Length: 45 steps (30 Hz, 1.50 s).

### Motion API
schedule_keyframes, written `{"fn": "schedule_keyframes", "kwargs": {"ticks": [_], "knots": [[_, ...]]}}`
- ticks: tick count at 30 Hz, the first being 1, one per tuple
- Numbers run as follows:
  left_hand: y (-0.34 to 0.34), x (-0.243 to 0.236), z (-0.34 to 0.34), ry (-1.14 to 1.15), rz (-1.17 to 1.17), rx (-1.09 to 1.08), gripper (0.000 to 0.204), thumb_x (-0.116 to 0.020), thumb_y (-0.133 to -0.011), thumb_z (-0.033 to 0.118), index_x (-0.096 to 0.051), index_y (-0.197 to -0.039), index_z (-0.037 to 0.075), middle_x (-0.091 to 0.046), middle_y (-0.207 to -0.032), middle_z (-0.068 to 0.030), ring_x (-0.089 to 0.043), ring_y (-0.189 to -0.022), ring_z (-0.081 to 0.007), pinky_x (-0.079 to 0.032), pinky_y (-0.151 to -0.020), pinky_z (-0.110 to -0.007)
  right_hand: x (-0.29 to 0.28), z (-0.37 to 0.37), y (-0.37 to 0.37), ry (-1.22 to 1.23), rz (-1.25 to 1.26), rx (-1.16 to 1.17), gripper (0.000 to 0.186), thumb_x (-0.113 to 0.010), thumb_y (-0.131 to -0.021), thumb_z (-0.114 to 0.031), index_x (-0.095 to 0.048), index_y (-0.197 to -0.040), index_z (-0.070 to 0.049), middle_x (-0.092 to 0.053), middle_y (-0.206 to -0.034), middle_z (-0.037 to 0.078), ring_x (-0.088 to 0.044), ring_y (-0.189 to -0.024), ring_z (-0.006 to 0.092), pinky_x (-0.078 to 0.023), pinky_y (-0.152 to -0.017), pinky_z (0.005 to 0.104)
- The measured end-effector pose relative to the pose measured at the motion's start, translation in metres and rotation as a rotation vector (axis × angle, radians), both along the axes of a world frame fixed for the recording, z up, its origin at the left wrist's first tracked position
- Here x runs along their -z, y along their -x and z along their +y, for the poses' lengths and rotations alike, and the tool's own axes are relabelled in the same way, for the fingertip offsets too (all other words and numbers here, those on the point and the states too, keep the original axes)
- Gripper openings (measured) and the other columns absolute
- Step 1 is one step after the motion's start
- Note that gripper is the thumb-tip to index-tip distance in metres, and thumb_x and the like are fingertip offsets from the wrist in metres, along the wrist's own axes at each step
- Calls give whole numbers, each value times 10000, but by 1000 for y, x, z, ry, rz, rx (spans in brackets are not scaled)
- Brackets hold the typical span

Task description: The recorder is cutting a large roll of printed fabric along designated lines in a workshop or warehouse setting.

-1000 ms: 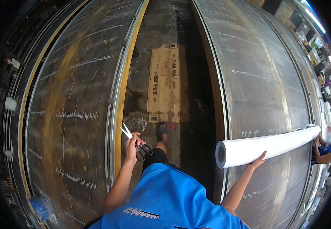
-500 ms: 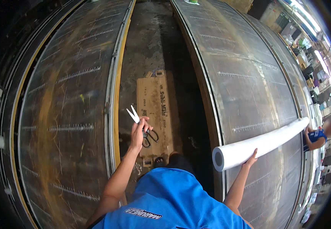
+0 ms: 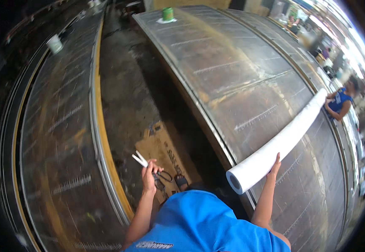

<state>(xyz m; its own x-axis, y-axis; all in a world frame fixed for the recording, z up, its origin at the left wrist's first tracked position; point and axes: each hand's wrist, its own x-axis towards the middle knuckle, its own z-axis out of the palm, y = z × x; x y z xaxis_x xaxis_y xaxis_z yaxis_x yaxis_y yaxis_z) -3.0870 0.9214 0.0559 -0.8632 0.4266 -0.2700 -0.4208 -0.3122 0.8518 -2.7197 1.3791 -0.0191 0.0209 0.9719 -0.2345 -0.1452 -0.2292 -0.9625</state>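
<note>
My left hand (image 3: 150, 174) is closed around a pair of scissors (image 3: 140, 159) with pale blades and black handle loops. The blades are slightly parted and point up and left, above the aisle. My right hand (image 3: 274, 167) grips the near end of a long white roll (image 3: 277, 153) from its right side, part of the fingers hidden by it. Whether the roll is paper or cloth I cannot tell. Its grey hollow core shows at the near end, beyond the edge of the right table (image 3: 216, 84). At the far end, a co-worker (image 3: 341, 103) in a blue top has hands at the roll.
A second long table (image 3: 64, 122) with a yellow edge runs along the left side of the aisle. On the floor lies a flat cardboard sheet (image 3: 165, 151) beside my foot. A green can (image 3: 167, 15) stands far off on the right table; a white container (image 3: 55, 44) sits at the left.
The view has turned to the right, and the aisle now slants. The roll's far end sits higher in the picture. My left hand with the scissors appears lower; both grips stay the same.
</note>
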Motion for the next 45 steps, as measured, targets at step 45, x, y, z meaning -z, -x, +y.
{"fn": "schedule_keyframes", "kwargs": {"ticks": [45], "knots": [[1150, -44, 328, -122, 157, 46, 178, -452, -1042, 214, -530, -1081, 59, -398, -690, 12, -482, -694, -117, -503, -819, -358, -16, 244, 1121, -50, -179, 149, 1040, -767, -760, -562, -242, -1466, -8, -453, -1359, 244, -488, -1227, 330, -430, -999, 444]]}}
